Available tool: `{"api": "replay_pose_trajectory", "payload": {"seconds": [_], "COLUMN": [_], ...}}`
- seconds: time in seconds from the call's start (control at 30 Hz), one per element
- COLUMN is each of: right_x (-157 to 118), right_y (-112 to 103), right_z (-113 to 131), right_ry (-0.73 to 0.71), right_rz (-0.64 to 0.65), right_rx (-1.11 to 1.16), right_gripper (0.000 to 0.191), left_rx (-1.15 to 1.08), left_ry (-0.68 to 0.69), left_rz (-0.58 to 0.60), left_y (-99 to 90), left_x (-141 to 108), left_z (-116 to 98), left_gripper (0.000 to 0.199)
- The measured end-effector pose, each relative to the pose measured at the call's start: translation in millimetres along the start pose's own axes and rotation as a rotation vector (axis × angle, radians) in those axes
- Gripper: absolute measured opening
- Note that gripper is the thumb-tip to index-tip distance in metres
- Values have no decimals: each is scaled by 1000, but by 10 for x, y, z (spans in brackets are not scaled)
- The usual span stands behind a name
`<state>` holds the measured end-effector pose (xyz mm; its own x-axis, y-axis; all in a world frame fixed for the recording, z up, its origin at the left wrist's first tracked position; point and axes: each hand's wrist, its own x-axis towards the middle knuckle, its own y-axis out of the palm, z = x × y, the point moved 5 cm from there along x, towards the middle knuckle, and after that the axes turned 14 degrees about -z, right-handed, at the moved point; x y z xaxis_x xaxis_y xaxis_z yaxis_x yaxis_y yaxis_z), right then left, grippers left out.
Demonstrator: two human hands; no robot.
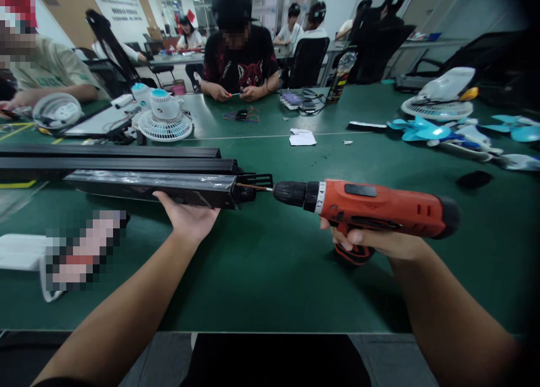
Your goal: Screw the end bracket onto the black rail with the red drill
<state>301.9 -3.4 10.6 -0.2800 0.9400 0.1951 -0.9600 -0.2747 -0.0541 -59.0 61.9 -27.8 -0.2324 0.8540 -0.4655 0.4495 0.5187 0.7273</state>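
My left hand (pixel 189 215) holds a long black rectangular bar (pixel 160 189) from below near its right end, its fingers mostly hidden under it. Black fittings and a thin brown wire stick out of that end. Around the handle of a red cordless drill (pixel 383 207) is wrapped my right hand (pixel 354 238). The drill lies level and points left, its black chuck (pixel 291 193) close to the bar's fittings; whether its tip touches them I cannot tell.
Two more black bars (pixel 169 165) lie behind the held one. Fan parts (pixel 164 122) stand back left, blue blades (pixel 422 129) back right. A bottle (pixel 341 77) and white paper (pixel 302 138) are further back. A person (pixel 240 55) sits opposite.
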Motion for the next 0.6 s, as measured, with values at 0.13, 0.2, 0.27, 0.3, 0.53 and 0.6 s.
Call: {"api": "replay_pose_trajectory", "payload": {"seconds": [0.13, 0.2, 0.27, 0.3, 0.53, 0.6], "right_x": [3, 4, 7, 8, 4, 2], "right_y": [-5, -11, -19, -22, -11, -8], "right_z": [-9, -16, -22, -21, -9, -4], "right_ry": [7, 6, 2, -5, 5, 14], "right_rz": [1, -7, -27, -34, -2, 1], "right_rx": [-4, -1, 6, 12, 17, 11], "right_gripper": [39, 39, 37, 36, 37, 37], "left_rx": [-6, -22, -37, -37, -9, 2], "left_ry": [6, -9, -24, -25, -2, 3], "left_rz": [18, 22, 22, 20, 4, 12], "left_y": [9, 7, 4, 3, 3, 5], "left_x": [-4, -1, 2, 2, 2, 7], "left_z": [2, 8, 13, 13, 2, -1], "left_gripper": [104, 103, 102, 102, 103, 103]}}
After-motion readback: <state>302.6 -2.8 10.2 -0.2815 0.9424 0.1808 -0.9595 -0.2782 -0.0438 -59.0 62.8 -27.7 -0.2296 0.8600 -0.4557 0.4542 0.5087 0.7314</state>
